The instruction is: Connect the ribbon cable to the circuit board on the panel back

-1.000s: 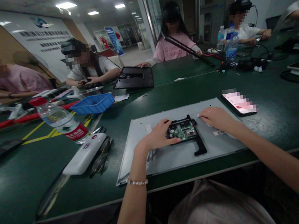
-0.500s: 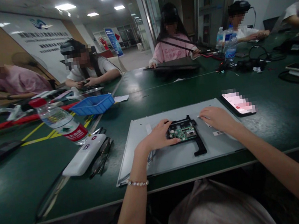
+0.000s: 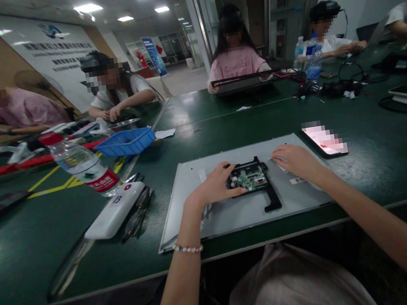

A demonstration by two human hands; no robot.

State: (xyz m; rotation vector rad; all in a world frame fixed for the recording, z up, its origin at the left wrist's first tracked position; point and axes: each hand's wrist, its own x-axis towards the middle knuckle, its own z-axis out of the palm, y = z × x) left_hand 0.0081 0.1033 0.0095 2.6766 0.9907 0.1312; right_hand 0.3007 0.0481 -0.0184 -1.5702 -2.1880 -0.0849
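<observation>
A flat grey panel (image 3: 182, 212) lies on the green table in front of me. On it sits a black plastic frame (image 3: 271, 197) with a green circuit board (image 3: 246, 181) inside. My left hand (image 3: 214, 184) is closed on the frame's left side, thumb at the near edge and fingers at the far edge. Just right of the frame, my right hand (image 3: 292, 159) has its fingertips pinched together over the panel. A small whitish bit shows at those fingertips, too small to name. White labels (image 3: 296, 181) lie under my right wrist.
A phone (image 3: 324, 140) lies right of the panel. To the left are a white power bank (image 3: 115, 211), glasses (image 3: 139, 213), a water bottle (image 3: 85, 165) and a blue tray (image 3: 127, 142). Across the table, a person holds a dark panel (image 3: 243, 85); other people sit around.
My hands and the framed board have stayed in place. Across the table, the person in pink has tilted the dark panel up, and the person at left has shifted their hands.
</observation>
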